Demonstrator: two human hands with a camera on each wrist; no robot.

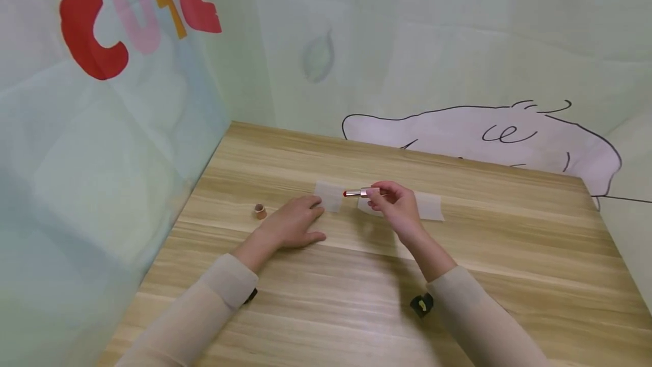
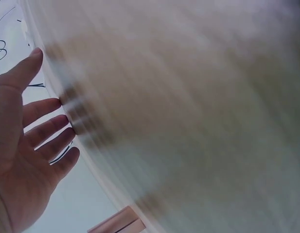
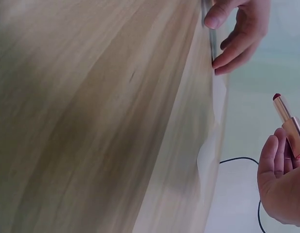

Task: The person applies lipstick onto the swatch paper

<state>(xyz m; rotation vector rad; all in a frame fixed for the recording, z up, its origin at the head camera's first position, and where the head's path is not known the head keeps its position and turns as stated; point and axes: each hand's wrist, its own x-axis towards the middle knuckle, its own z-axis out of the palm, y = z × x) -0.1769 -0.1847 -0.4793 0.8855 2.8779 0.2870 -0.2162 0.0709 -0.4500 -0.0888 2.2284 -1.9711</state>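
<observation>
My right hand (image 1: 399, 211) pinches a lipstick (image 1: 354, 192) between thumb and fingers, level above the table. Its red tip points left, and the right wrist view shows the gold-coloured tube (image 3: 294, 135) uncapped, the red bullet out. Flat on the table, my left hand (image 1: 295, 222) spreads its fingers, with fingertips at the left edge of a small white paper (image 1: 331, 198). A second white paper (image 1: 429, 206) lies partly behind the right hand. Left of the left hand stands the lipstick cap (image 1: 260, 212), its open end up; the left wrist view catches this copper-coloured cap (image 2: 118, 223) close by.
The wood-grain table (image 1: 331, 299) meets printed cloth walls at the back and left. Red, pink and orange letters (image 1: 94, 33) mark the left wall. Dark wrist-worn pieces, one a black mount (image 1: 422, 304), show beneath both sleeves.
</observation>
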